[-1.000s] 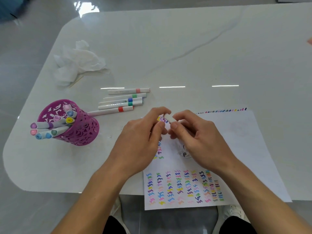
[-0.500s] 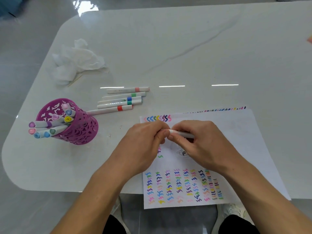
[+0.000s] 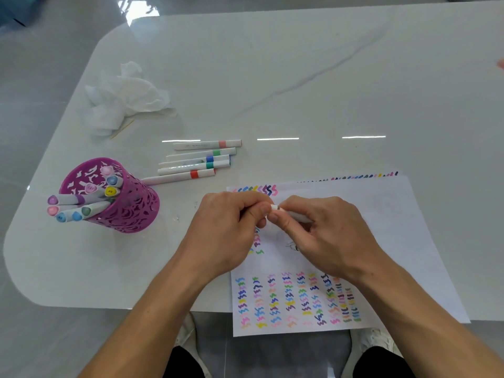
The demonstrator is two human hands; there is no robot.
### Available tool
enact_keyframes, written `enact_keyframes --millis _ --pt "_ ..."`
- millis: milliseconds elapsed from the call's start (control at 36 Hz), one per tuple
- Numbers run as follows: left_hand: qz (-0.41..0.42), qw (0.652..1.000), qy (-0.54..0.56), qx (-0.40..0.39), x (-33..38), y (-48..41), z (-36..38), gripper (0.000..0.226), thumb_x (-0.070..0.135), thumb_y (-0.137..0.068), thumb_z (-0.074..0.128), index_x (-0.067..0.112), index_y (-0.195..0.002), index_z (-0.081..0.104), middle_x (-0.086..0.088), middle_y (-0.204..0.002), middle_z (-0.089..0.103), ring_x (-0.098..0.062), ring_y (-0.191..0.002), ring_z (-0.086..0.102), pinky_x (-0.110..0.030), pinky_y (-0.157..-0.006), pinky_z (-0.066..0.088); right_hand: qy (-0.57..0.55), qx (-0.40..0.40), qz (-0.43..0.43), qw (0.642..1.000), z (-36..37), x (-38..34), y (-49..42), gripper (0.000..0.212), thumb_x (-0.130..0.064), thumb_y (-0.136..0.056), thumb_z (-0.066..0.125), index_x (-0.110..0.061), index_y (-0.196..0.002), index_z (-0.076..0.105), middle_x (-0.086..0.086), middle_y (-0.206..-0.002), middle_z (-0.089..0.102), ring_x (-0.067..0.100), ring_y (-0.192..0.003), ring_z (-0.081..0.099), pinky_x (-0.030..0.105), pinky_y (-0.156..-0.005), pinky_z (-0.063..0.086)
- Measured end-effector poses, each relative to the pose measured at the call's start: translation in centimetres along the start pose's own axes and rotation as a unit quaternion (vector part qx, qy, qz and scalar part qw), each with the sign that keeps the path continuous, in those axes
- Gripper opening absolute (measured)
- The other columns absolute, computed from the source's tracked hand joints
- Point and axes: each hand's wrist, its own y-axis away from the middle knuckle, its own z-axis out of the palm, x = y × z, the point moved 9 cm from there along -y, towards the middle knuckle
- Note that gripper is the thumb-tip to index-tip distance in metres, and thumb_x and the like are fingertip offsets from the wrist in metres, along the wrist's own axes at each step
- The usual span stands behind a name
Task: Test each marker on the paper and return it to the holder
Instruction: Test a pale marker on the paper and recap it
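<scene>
Your left hand (image 3: 226, 227) and right hand (image 3: 327, 236) meet over the paper (image 3: 381, 241), both with fingers curled, pinching one white marker (image 3: 298, 218) held roughly level between them; whether its cap is on, I cannot tell. The purple holder (image 3: 131, 214) stands at your left on the worktop (image 3: 300, 77), markers leaning out of it; five loose markers (image 3: 196, 162) lie side by side beyond it; a crumpled tissue (image 3: 122, 99) sits farther back.

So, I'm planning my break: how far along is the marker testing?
Done: coloured squiggles mark the white paper sheet; pastel-capped markers stand in the purple cut-out holder. In hand: left hand and right hand grip one white marker. Probably left: five colour-banded white markers lying beside the holder.
</scene>
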Motion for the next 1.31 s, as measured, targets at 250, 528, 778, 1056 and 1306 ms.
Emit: enact_keyframes --millis 250,528,778,1056,1306 --pt "-0.022 0.999 0.000 0.042 -0.7 -0.1 -1.1 0.013 0.032 -0.099 0.055 0.032 -0.102 0.068 0.018 -0.077 0.068 0.001 -0.074 0.063 -0.016 -0.063 0.050 -0.094 -0.013 0.059 0.994 -0.7 1.3 -0.3 0.017 -0.045 -0.100 0.054 -0.031 -0.107 0.062 -0.008 -0.064 0.059 0.012 -0.058 0.056 0.030 -0.056 0.044" --pt "-0.037 0.998 -0.005 0.048 -0.9 0.0 -0.9 0.016 0.034 -0.099 0.055 0.030 -0.108 0.068 0.016 -0.082 0.069 0.003 -0.076 0.064 -0.017 -0.066 0.053 -0.172 -0.023 0.092 0.981 -0.4 1.5 -0.2 0.022 -0.028 -0.104 0.054 -0.036 -0.108 0.034 0.005 -0.085 0.073 0.025 -0.063 0.058 0.043 -0.062 0.048" --pt "-0.027 0.998 -0.058 0.027 -0.4 0.0 -0.2 0.020 0.038 -0.099 0.054 0.031 -0.113 0.067 0.022 -0.083 0.062 0.002 -0.080 0.061 -0.013 -0.068 0.047 -0.343 0.001 0.138 0.929 -1.3 2.8 -0.8 0.012 -0.007 -0.103 0.058 -0.015 -0.099 0.065 0.003 -0.105 0.077 0.023 -0.073 0.072 0.032 -0.068 0.060" --pt "-0.013 0.997 -0.068 0.022 -0.2 0.0 0.0 0.021 0.038 -0.100 0.054 0.030 -0.114 0.068 0.018 -0.091 0.064 -0.003 -0.083 0.060 -0.018 -0.074 0.048 -0.517 -0.016 0.193 0.834 -0.2 3.1 -0.6 0.037 0.010 -0.094 0.061 -0.007 -0.127 0.061 0.009 -0.104 0.080 0.028 -0.099 0.077 0.036 -0.082 0.064" --pt "0.006 0.993 -0.116 0.007 -0.2 0.2 0.8 0.018 0.032 -0.097 0.061 0.032 -0.113 0.070 0.017 -0.106 0.057 -0.004 -0.090 0.058 -0.016 -0.077 0.042 -0.361 0.044 0.160 0.918 -0.7 3.4 -0.7 0.016 -0.020 -0.104 0.058 -0.017 -0.093 0.069 0.010 -0.072 0.070 0.023 -0.061 0.065 0.038 -0.061 0.054"
